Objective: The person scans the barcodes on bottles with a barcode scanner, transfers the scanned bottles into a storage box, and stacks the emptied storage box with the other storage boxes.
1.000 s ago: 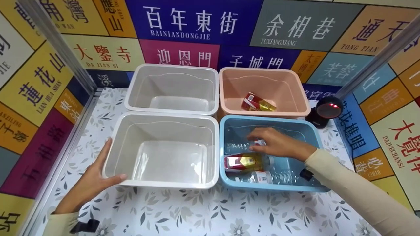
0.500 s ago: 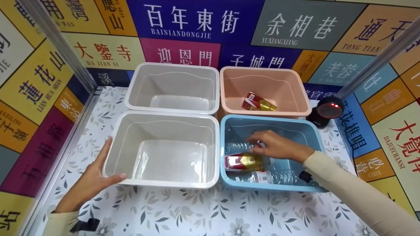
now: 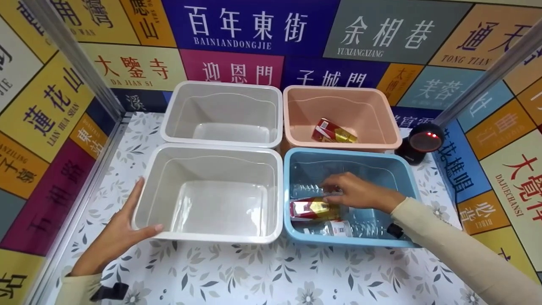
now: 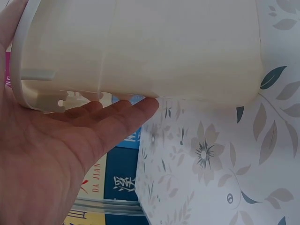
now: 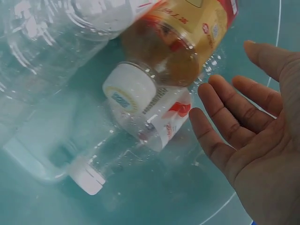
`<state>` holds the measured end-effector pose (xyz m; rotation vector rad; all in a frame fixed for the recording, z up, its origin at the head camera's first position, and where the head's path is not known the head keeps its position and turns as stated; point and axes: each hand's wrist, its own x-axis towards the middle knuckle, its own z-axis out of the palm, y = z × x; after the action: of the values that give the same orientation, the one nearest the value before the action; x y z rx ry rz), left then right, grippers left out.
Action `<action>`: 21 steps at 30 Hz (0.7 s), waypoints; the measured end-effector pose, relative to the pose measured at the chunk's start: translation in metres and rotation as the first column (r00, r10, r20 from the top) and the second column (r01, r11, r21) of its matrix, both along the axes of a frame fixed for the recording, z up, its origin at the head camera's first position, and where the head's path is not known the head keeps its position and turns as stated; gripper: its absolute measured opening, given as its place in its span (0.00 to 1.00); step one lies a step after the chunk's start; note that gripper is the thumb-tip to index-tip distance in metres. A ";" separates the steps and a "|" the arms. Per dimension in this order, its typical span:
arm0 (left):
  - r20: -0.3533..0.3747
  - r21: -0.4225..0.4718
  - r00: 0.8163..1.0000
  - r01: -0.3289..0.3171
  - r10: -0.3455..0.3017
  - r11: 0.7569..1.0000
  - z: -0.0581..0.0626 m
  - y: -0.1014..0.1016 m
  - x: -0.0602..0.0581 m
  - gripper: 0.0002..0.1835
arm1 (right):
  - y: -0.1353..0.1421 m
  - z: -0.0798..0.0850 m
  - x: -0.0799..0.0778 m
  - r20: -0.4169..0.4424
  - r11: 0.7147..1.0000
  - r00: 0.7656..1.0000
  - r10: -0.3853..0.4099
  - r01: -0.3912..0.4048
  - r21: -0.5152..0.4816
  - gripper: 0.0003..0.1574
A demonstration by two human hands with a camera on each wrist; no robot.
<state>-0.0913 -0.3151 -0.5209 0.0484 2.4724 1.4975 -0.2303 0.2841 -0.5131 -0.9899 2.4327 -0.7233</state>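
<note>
My left hand (image 3: 114,237) spans the front left corner of the near white bin (image 3: 144,203), its straight fingers (image 4: 126,119) against the outer wall. Inside the blue bin (image 3: 351,242), my right hand (image 3: 360,190) reaches down over a clear plastic bottle (image 3: 307,189). In the right wrist view the fingers (image 5: 220,103) are loosely bent and stand beside that bottle's label (image 5: 164,122), with nothing between them and the thumb. An amber-filled bottle (image 5: 164,61) with a red and gold label lies across it. Another clear bottle (image 3: 364,229) lies along the front wall.
Behind stand another white bin (image 3: 224,145) and a peach bin (image 3: 343,147) holding a red and gold pack (image 3: 334,132). A black device with red lights (image 3: 423,140) stands right of the bins. Printed wall panels surround the floral tabletop (image 3: 237,271).
My right hand has shifted slightly down and towards the front of the blue bin, and the red-and-white patch at its fingertips is now mostly hidden. My left hand stays at the white bin's corner.
</note>
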 end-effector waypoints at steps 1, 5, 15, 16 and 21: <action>-0.001 0.002 1.000 0.001 -0.001 1.000 0.000 0.000 0.000 0.69 | 0.000 -0.002 0.000 -0.002 1.000 1.000 0.005 -0.005 -0.006 0.26; 0.001 0.006 1.000 0.003 -0.003 1.000 -0.001 0.000 -0.001 0.69 | 0.002 -0.010 0.002 -0.022 1.000 1.000 0.019 -0.020 -0.022 0.28; 0.031 0.007 0.999 -0.008 0.008 1.000 -0.002 0.000 -0.001 0.68 | 0.006 -0.020 0.004 0.002 0.996 1.000 0.032 -0.031 -0.082 0.29; 0.031 0.008 0.999 -0.008 0.008 1.000 -0.002 0.000 -0.001 0.68 | 0.005 -0.021 0.004 -0.003 0.996 0.999 0.039 -0.039 -0.080 0.29; 0.023 0.012 1.000 -0.005 0.005 1.000 -0.001 -0.001 -0.002 0.69 | 0.003 -0.023 0.003 -0.065 0.996 0.994 0.093 -0.094 -0.010 0.33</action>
<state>-0.0932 -0.3157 -0.5224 0.0264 2.4469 1.5072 -0.2276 0.2867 -0.5362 -1.1409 2.4203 -0.6853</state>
